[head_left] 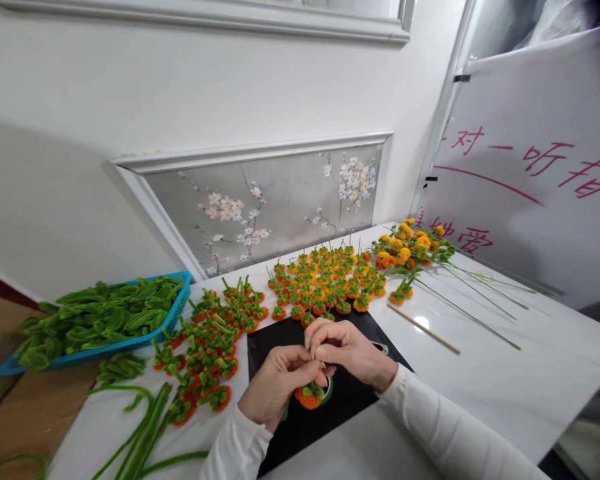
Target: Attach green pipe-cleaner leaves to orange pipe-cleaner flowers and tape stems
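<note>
Left hand grasps the fuzzy orange-and-green piece, lower centre of the frame; right hand pinches beside it, on what I cannot tell. The piece looks light, soft and easily crushed, best taken gently near its green top. Beneath lies a black mat; outward, similar orange pieces cover the surface, centre-left.

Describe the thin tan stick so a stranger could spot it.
On the white table, find the black mat. Just right of it lies a straight, thin stick. It is tan, while the long stems beyond it are green.
</note>
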`<act>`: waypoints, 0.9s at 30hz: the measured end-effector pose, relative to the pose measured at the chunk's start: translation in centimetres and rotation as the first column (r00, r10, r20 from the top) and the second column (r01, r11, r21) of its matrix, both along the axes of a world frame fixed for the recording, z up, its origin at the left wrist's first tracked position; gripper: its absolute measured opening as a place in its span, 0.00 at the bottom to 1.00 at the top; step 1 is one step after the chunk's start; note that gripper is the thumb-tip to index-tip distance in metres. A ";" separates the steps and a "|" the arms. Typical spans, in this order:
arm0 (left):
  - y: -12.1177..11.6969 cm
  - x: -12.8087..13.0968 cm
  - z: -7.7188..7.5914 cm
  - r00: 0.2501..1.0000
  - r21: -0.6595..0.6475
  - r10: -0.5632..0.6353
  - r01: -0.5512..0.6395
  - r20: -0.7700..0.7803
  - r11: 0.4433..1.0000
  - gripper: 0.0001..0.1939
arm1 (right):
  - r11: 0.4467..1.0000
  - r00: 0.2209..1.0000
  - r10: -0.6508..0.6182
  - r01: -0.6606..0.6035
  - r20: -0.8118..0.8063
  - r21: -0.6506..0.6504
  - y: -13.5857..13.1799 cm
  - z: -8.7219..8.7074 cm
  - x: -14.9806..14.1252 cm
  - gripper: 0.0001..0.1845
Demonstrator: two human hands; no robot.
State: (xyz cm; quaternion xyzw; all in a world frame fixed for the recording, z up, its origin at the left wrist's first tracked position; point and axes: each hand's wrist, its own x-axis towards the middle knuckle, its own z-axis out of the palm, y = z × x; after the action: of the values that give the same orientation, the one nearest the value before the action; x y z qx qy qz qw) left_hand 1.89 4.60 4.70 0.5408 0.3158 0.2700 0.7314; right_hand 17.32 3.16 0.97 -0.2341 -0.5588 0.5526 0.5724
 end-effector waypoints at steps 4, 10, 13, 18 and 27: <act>-0.2 0.1 0.2 0.996 -0.050 -0.036 0.040 0.084 0.998 0.07 | 0.997 0.990 0.033 -0.041 -0.140 -0.058 -0.2 -0.2 -0.7 0.09; -0.5 0.0 -0.1 0.976 -0.220 -0.073 0.118 0.205 0.968 0.07 | 0.999 0.981 0.037 -0.043 -0.188 -0.030 -0.4 0.2 -1.0 0.10; -0.8 0.1 -0.2 0.961 -0.270 -0.085 0.158 0.264 0.950 0.08 | 1.000 0.967 0.023 -0.025 -0.254 -0.007 -0.5 0.2 -1.2 0.09; -1.1 0.2 0.1 0.948 -0.257 -0.099 0.180 0.302 0.949 0.10 | 0.997 0.909 0.060 -0.078 -0.413 -0.026 -0.6 0.7 -1.9 0.07; -0.7 -0.3 0.2 0.951 -0.295 -0.057 0.151 0.305 0.944 0.06 | 0.986 0.951 -0.130 0.094 -0.282 -0.136 0.3 0.6 1.1 0.11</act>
State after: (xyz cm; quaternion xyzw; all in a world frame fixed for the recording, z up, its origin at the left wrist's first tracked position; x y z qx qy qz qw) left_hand 1.60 3.87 4.91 0.3875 0.2138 0.2539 0.8601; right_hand 18.47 3.47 1.53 -0.2162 -0.4201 0.5805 0.6632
